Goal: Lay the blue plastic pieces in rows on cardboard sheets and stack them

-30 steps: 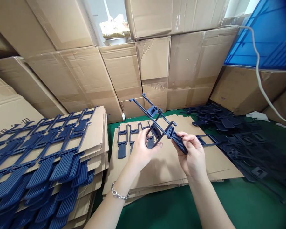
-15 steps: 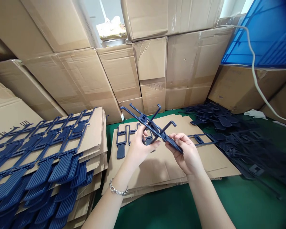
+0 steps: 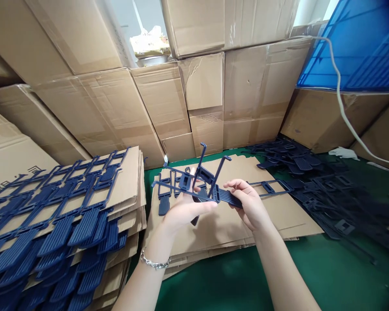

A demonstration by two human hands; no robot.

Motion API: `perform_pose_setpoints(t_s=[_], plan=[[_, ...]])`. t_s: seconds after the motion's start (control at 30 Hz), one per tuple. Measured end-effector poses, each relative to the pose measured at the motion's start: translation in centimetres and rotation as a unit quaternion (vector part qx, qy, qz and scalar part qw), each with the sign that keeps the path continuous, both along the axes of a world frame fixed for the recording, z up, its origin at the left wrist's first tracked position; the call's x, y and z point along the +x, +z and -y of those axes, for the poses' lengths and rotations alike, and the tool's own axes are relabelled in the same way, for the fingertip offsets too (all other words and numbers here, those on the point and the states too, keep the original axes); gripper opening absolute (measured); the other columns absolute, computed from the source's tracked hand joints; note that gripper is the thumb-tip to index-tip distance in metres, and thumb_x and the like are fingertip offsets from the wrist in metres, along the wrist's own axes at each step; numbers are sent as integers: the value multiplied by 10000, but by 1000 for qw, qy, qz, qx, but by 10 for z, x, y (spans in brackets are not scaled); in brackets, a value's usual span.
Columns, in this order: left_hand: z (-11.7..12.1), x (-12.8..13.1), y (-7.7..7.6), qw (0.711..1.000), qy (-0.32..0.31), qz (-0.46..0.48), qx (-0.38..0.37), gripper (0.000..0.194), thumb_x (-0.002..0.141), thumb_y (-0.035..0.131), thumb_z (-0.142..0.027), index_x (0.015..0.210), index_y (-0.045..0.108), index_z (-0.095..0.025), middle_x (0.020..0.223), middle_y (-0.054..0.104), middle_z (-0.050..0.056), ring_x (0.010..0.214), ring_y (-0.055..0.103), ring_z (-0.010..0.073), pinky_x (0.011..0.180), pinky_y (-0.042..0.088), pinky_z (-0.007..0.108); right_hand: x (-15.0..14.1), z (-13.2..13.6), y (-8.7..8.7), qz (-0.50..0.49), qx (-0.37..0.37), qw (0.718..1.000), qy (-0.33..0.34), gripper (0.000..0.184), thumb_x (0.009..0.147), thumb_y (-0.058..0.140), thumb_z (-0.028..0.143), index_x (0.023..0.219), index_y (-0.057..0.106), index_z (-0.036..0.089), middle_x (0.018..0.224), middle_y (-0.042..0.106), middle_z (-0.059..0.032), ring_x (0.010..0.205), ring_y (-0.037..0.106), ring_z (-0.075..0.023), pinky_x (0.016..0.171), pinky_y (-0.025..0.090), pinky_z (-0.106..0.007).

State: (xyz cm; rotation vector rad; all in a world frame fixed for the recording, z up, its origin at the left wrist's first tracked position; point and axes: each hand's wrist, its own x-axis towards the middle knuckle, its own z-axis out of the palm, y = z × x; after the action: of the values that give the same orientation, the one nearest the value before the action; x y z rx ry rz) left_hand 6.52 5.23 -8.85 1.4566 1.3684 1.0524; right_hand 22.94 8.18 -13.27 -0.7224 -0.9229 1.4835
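Both hands hold a dark blue plastic folding frame (image 3: 205,174) with hooked arms and a ribbed plate, raised over a cardboard sheet (image 3: 227,224). My left hand (image 3: 183,212) is closed around its jointed middle, with the thumb along the lower side and some fingers hidden behind. My right hand (image 3: 250,205) pinches the ribbed plate at the right end between thumb and fingers. Two hooked arms point up and two point left. Beneath and behind it, similar blue frames (image 3: 164,205) lie on the cardboard; another frame (image 3: 268,187) lies to the right.
Stacked cardboard layers bearing rows of blue frames (image 3: 87,226) stand at left. A loose heap of dark frames (image 3: 324,203) covers the right of the green table (image 3: 227,285). Cardboard boxes (image 3: 256,86) wall the back. A white cable (image 3: 339,86) hangs by a blue crate (image 3: 359,52).
The held frame has turned and its arms have swung: two now stand more upright and two lie lower at left. My left hand has shifted slightly down and left; both hands keep hold.
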Motion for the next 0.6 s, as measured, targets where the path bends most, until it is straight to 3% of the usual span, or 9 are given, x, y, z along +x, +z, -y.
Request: perform_pose_setpoints(t_s=[0.07,0.13,0.2,0.27,0.37,0.53,0.6], plan=[[0,-2,-4,990,-56,127,12,429,562,739,-341,929,548,-224,879,542,18,924,498,194,833,392,334,-1,-2,-2,41,8,999,6,139,674,544,252,788,559,175,822,576,-8,532,457,-66,420,337,-171],[-2,0,-7,974,-61,215,30,365,640,689,-372,943,542,-232,922,535,17,952,488,183,856,396,332,-4,-2,-4,109,29,994,-5,141,687,508,240,789,578,174,802,578,-17,595,495,-96,490,385,-202],[-2,4,-10,972,-47,225,49,271,725,621,-364,945,537,-230,928,536,13,929,499,166,853,401,324,-8,0,-4,187,91,977,-49,165,708,484,226,797,615,179,857,583,-33,755,538,-143,664,439,-264],[-1,9,-11,977,-58,193,65,229,750,606,-321,944,538,-221,911,553,11,900,519,160,847,405,317,-11,4,-2,241,189,949,-78,197,751,474,236,829,650,195,969,574,-46,934,517,-183,851,398,-325],[5,17,-10,977,-93,183,51,246,758,596,-336,966,548,-214,927,576,19,927,533,175,868,401,331,-10,13,4,232,278,932,-31,216,816,471,299,827,669,214,1009,567,-50,1006,492,-202,927,353,-352],[11,24,-12,988,-96,121,-10,375,682,629,-480,908,582,-184,941,586,45,968,518,228,879,392,377,-4,16,5,87,214,967,111,235,763,585,411,754,668,192,904,589,-39,929,538,-193,868,409,-320],[12,25,-16,987,-95,125,-33,440,649,630,-535,911,593,-182,974,591,61,1009,500,247,903,375,395,-4,12,2,71,170,974,129,251,740,615,422,728,669,177,835,603,-34,846,553,-165,809,431,-282]])
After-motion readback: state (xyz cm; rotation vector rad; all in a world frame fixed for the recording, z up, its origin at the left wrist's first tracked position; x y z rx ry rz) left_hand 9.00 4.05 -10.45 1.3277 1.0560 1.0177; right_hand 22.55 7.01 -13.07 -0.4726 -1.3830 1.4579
